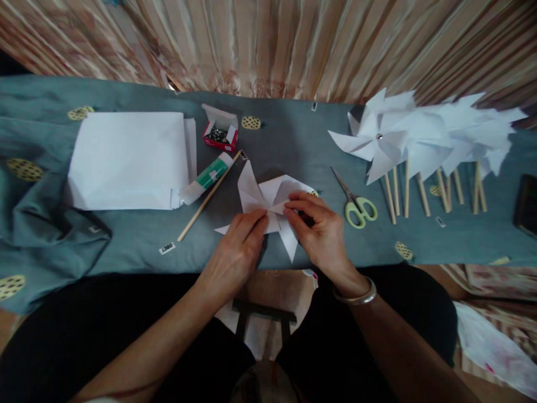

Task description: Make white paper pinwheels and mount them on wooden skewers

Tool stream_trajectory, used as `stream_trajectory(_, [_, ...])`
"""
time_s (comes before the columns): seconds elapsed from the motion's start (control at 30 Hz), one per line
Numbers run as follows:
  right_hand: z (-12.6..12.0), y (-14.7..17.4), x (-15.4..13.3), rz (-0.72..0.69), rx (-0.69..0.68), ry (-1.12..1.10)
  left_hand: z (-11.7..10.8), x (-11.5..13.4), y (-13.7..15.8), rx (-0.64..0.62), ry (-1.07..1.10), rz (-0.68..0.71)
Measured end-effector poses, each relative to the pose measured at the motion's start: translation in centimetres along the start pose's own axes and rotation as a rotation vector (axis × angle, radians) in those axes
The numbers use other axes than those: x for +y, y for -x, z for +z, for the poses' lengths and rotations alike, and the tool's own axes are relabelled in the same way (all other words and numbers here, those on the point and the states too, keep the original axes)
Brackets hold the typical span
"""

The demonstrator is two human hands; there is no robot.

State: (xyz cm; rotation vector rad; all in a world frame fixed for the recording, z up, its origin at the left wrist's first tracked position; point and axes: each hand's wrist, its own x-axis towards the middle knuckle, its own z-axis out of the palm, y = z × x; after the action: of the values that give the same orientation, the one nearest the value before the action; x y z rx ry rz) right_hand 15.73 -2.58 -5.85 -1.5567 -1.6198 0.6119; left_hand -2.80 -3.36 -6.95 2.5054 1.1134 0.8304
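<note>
A white paper pinwheel (250, 187) lies on the cloth in front of me, its blades folded in toward the centre. My left hand (241, 240) presses its fingertips on the paper near the middle, from the left. From the right, my right hand (316, 226) pinches the tip of one blade between thumb and fingers, close to the centre. A silver bangle circles the right wrist. Just left of the pinwheel lie a wooden stick (201, 210) and a green and white glue stick (212, 172). No stick shows on this pinwheel.
Green-handled scissors (356, 206) lie right of my hands. Several finished pinwheels on sticks (380, 148) are piled at the right. A paper stack (126, 159) sits left, beside a small red box (220, 134) of metal pins. A dark object (526, 204) is at the right edge.
</note>
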Motion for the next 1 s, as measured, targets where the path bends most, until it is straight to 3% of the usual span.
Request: stream_trajectory(1.0, [0.98,-0.45,-0.52,-0.152,0.061,0.246,-0.05,0.35,-0.22,0.008,0.013,-0.047])
